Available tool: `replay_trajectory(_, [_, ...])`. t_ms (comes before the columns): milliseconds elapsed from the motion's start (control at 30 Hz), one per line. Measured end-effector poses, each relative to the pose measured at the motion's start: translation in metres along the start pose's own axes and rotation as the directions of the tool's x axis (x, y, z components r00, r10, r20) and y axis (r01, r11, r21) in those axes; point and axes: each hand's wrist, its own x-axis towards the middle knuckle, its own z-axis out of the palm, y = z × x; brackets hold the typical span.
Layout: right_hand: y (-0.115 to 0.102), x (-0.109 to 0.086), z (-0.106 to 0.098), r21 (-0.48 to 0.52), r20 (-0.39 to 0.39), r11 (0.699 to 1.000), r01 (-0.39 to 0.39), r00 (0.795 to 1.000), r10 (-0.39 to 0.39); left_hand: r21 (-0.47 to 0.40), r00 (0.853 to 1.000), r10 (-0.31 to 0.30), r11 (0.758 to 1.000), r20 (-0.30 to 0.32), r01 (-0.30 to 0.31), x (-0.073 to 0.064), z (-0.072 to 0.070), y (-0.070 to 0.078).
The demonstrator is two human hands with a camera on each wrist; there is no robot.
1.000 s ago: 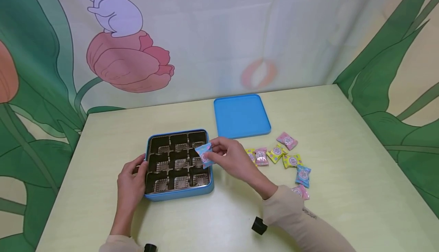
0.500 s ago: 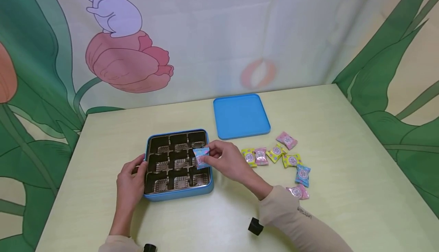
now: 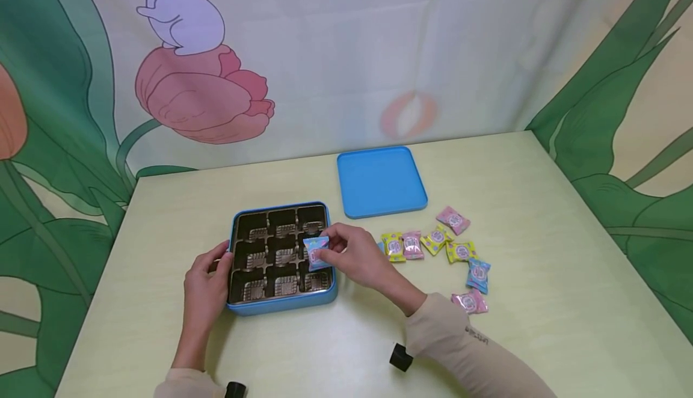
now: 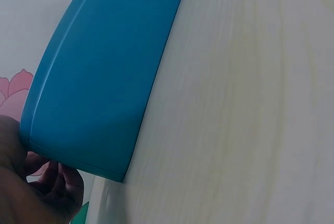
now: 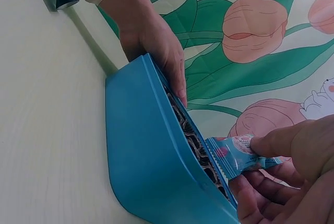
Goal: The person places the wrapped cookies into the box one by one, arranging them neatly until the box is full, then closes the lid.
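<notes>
My right hand (image 3: 360, 257) pinches a small blue wrapped candy (image 3: 314, 252) between thumb and fingers. This candy overlaps the right column of the dark divided tray (image 3: 269, 241) inside a blue square box (image 3: 281, 309). In the right wrist view the candy's crimped end is close to the box rim. My left hand (image 3: 207, 287) holds the box at its left side, thumb near the rim. The left wrist view shows curled fingers (image 4: 73, 185) beside the box corner. No candy shows in the tray's visible compartments.
Right of the box lie several wrapped candies: a yellow one (image 3: 394, 247), a pink one (image 3: 413, 245), a blue one (image 3: 479, 275) and others. A blue lid (image 3: 382, 183) lies behind them. A printed curtain (image 3: 335, 73) hangs along the table's back edge.
My right hand has shifted slightly left and down with the blue candy, bringing it further over the tray. Candies behind the hand show more. The left hand stays at the box.
</notes>
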Motion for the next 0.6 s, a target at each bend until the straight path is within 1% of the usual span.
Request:
replay_trajectory(133, [0.0003,0.0002,0.0022,-0.023,0.012,1.0,-0.011,1.0,0.011,0.0,1.0,-0.006,1.0,-0.003,0.006,0.001,0.0,-0.0008])
replay_trajectory(367, [0.0036,0.0017,0.0073,-0.047,0.02,0.999,0.016,1.0,-0.015,-0.001,1.0,-0.009,1.0,0.009,0.009,0.0006,-0.0013,0.0001])
replay_trajectory(600, [0.0065,0.0022,0.0102,-0.097,0.057,0.995,-0.003,0.998,0.009,-0.004,1.0,-0.011,1.0,0.012,0.011,0.0007,-0.0018,0.0015])
